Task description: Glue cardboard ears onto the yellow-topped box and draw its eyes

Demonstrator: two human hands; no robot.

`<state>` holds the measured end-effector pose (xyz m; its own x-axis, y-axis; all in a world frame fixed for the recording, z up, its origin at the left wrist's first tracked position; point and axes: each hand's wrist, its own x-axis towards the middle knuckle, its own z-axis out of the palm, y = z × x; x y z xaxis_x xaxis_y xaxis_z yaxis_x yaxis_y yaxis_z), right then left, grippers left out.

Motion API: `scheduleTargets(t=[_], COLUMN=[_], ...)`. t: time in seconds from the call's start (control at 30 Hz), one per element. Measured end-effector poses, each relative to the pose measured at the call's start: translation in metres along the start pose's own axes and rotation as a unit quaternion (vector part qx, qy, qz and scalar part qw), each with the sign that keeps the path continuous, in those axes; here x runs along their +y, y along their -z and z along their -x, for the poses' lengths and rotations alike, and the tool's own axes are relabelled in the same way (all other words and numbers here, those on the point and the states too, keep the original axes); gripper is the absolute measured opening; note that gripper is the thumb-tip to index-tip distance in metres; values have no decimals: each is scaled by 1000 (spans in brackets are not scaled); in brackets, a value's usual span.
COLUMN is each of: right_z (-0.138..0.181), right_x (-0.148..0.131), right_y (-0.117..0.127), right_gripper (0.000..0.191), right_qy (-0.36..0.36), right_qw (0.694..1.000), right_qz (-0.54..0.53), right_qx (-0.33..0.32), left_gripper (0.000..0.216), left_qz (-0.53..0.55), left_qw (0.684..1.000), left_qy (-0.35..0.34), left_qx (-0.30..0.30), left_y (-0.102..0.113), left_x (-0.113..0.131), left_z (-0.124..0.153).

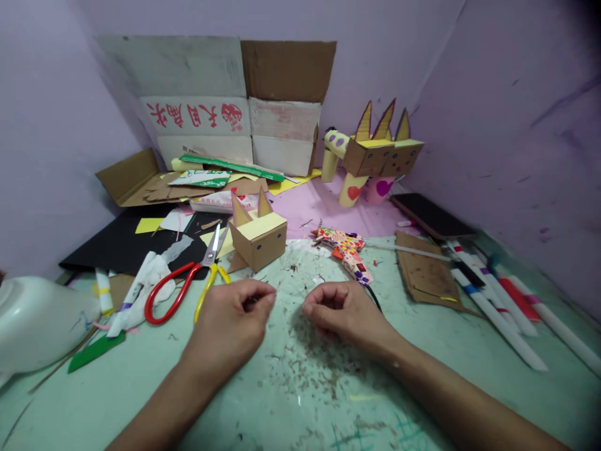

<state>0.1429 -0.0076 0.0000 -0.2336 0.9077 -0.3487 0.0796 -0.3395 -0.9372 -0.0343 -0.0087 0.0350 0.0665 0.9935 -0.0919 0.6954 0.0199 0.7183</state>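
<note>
A: We start at our hands. Our left hand (pixel 230 319) and right hand (pixel 340 313) rest on the green desk (pixel 291 401), knuckles toward each other with a narrow gap between. On both, the fingers (pixel 260 299) are curled in loosely toward the palm. We cannot tell whether either one pinches something small; nothing shows between the tips.

B: So what is nearest to us?

A: The small cardboard box head (pixel 258 235) with two pointed ears and a yellow top. It stands on the desk just beyond our left hand, apart from it, dotted eyes on the side turned toward our right. We judge it was set within easy reach, facing us, so it can be checked as we work.

B: And the tools?

A: The scissors (pixel 188 282) with red and yellow handles lie just to the left of our left hand, blades pointing toward the box. The patterned glue gun (pixel 347 250) lies just beyond our right hand, its black cord running down past the wrist. Each sits on the side of the hand that would probably take it up.

B: Farther out?

A: A flat piece of cardboard (pixel 425 272) and a row of markers (pixel 493 300) lie to the right. White scraps and a green sliver lie to the left. At the back stands a finished cardboard animal (pixel 375 156) on tube legs, beside an open carton (pixel 244 106), seemingly parked out of the way. Brown crumbs speckle the desk around our hands.
</note>
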Motion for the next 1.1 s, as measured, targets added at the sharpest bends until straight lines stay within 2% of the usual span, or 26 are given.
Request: scheduleTargets(t=[0.07,0.13,0.17,0.23,0.3,0.37,0.57,0.77,0.9,1.1], right_z=[-1,-2,-2,-3,-3,-3,-3,-1,-1,-2], right_x=[1,2,2,3,4,5,5,2,2,1], right_y=[2,3,4,5,6,6,6,4,3,5], right_gripper=[9,13,15,19,21,23,22,18,18,22], right_qy=[-11,-13,-11,-5,-2,-4,2,5,8,18], right_qw=[1000,999,999,998,997,996,996,995,995,991], right_qz=[-18,-39,-48,-64,-80,-91,-94,-101,-102,-130], right_qx=[-1,2,3,1,-3,-4,-6,6,10,14], left_gripper=[23,24,26,29,32,33,33,41,44,49], left_qz=[-91,-169,-209,-296,-365,-395,-418,-424,-400,-336], left_qw=[991,974,964,944,924,914,905,899,908,921], left_qy=[-8,40,59,87,89,83,75,84,108,161], left_qx=[97,149,150,114,63,37,21,62,63,114], left_y=[14,27,33,38,39,36,30,29,29,49], left_x=[-6,-11,-14,-19,-22,-25,-35,-35,-38,-38], left_z=[-4,-8,-10,-14,-17,-19,-21,-26,-30,-34])
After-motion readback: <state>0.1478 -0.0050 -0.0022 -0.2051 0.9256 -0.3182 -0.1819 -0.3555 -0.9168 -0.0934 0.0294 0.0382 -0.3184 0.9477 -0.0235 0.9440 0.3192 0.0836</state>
